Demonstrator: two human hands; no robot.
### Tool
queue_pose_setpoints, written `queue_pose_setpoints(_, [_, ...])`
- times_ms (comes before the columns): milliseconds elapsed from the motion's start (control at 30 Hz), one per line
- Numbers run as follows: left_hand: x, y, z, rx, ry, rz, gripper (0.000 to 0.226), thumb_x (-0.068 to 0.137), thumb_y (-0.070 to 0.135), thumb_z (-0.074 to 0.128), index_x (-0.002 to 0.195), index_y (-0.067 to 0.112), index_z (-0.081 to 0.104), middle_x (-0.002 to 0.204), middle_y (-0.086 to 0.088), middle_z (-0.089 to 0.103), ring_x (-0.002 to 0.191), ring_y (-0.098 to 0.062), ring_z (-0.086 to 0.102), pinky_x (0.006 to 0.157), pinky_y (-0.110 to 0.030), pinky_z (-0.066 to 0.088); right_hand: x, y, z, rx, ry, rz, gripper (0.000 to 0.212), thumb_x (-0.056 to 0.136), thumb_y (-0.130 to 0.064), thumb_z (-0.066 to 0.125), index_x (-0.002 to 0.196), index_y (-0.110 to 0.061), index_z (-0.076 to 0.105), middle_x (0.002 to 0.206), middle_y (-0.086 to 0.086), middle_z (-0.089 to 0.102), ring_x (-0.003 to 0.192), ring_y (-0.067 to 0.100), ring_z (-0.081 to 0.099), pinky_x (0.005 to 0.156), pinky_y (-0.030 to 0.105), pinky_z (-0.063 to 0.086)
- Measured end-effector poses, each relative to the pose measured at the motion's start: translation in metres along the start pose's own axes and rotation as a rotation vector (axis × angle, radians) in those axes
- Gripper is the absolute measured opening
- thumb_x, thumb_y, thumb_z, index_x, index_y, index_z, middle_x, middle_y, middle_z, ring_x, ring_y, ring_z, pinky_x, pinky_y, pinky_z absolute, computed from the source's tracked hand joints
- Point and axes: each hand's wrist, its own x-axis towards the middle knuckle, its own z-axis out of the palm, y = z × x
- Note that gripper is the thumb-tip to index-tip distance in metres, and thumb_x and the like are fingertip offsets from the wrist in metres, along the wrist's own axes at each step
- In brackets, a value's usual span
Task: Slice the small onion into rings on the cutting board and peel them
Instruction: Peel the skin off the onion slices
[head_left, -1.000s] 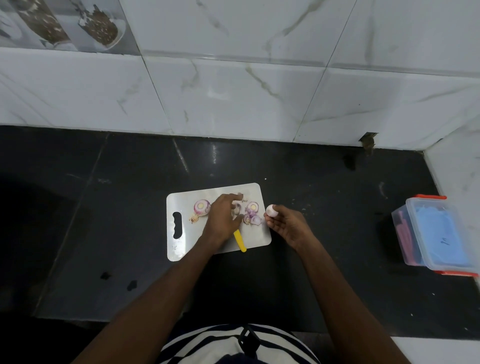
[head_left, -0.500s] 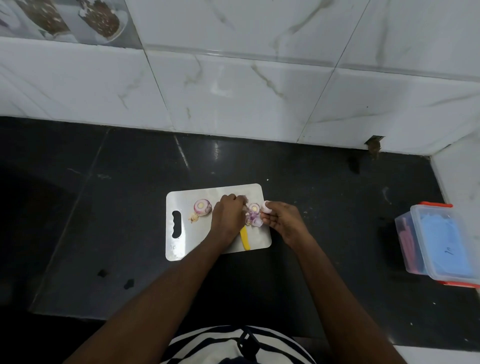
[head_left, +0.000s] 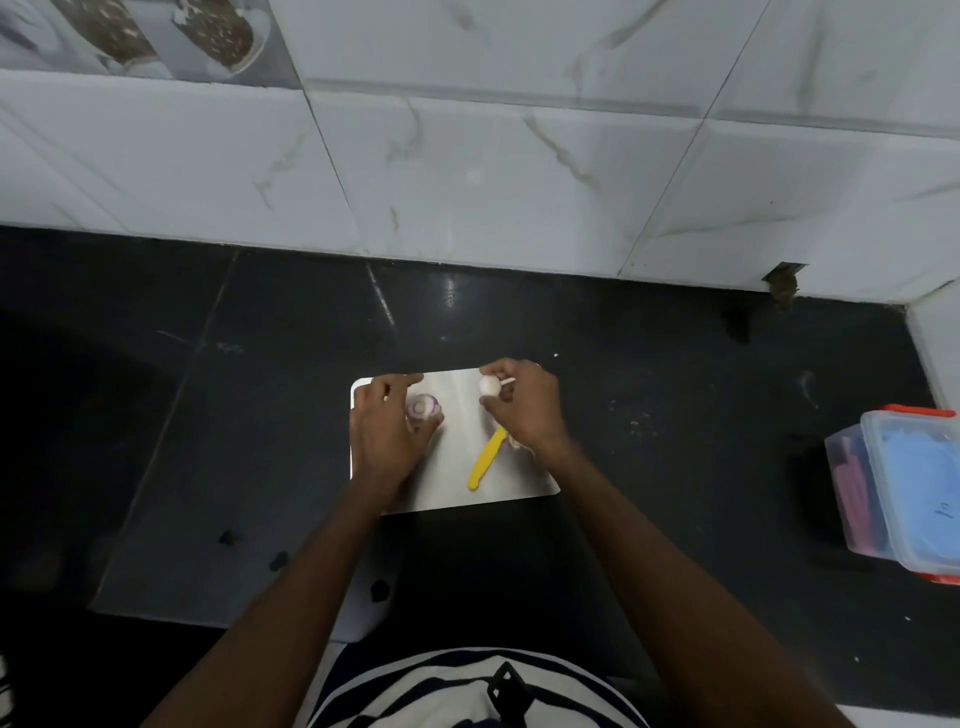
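Note:
A white cutting board (head_left: 457, 483) lies on the dark counter. My left hand (head_left: 387, 431) rests over its left part, fingers curled around a purple-and-white onion slice (head_left: 423, 406). My right hand (head_left: 524, 408) is over the board's far right corner and pinches a small peeled white onion piece (head_left: 489, 385) between thumb and fingers. A yellow knife handle (head_left: 485, 460) lies on the board between the hands; its blade is hidden under my right hand. A scrap of onion skin (head_left: 514, 441) shows beside my right wrist.
A clear plastic box with a blue lid and red clips (head_left: 909, 493) stands at the counter's right edge. A white marble-tiled wall (head_left: 467, 171) rises just behind the board. Dark spots (head_left: 280, 558) mark the counter's near left.
My left hand moved left across the board onto the onion slice there. My right hand moved up to the far corner with the white piece. The camera view shifted closer.

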Motion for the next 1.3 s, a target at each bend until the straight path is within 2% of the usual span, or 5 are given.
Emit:
queue_pose_setpoints(233, [-0.005, -0.017, 0.002, 0.009, -0.170, -0.074, 0.074, 0.077, 0.072, 0.079, 0.138, 0.033, 0.063, 0.131, 0.005, 0.062, 0.123, -0.022, 0.058, 0.098, -0.039, 0.054, 0.021, -0.007, 0.058, -0.300, -0.095, -0.191, 0.037, 0.071, -0.016, 0.074, 0.108, -0.020, 0.072, 0.103, 0.003, 0.070, 0.094, 0.031, 0.067, 0.081, 0.039, 0.055])
queue_pose_setpoints(467, [-0.006, -0.018, 0.008, -0.078, -0.119, -0.026, 0.046, 0.090, 0.045, 0.079, 0.128, 0.024, 0.067, 0.121, 0.001, 0.066, 0.114, -0.023, 0.058, 0.094, -0.038, 0.051, 0.020, -0.011, 0.058, -0.436, -0.097, -0.194, 0.050, 0.075, -0.025, 0.079, 0.123, -0.024, 0.068, 0.115, 0.002, 0.068, 0.102, 0.032, 0.063, 0.088, 0.042, 0.053])
queue_pose_setpoints(700, [-0.019, -0.010, -0.013, -0.465, -0.223, 0.185, 0.068, 0.086, 0.028, 0.091, 0.146, 0.024, 0.060, 0.135, 0.010, 0.068, 0.117, -0.007, 0.069, 0.099, -0.026, 0.057, -0.039, -0.019, 0.024, 0.136, -0.123, 0.004, 0.028, 0.098, -0.043, 0.066, 0.114, -0.023, 0.076, 0.104, -0.012, 0.077, 0.096, 0.002, 0.070, 0.084, 0.022, 0.053])
queue_pose_setpoints(1000, [-0.030, 0.019, -0.017, -0.586, -0.388, 0.272, 0.053, 0.081, 0.025, 0.096, 0.129, 0.026, 0.074, 0.126, 0.017, 0.072, 0.119, -0.008, 0.069, 0.094, -0.034, 0.063, -0.073, 0.001, 0.015, 0.753, -0.223, 0.417, 0.024, 0.096, -0.023, 0.074, 0.111, -0.005, 0.079, 0.107, 0.018, 0.079, 0.104, 0.036, 0.074, 0.091, 0.046, 0.057])
queue_pose_setpoints(1300, [-0.035, 0.027, -0.015, -0.719, -0.394, 0.188, 0.045, 0.083, 0.022, 0.095, 0.123, 0.031, 0.075, 0.124, 0.012, 0.073, 0.115, -0.013, 0.072, 0.087, -0.040, 0.067, -0.091, -0.022, -0.010, 0.979, -0.113, 0.585, 0.025, 0.096, -0.002, 0.069, 0.115, 0.013, 0.070, 0.104, 0.020, 0.076, 0.090, 0.026, 0.074, 0.079, 0.033, 0.061])
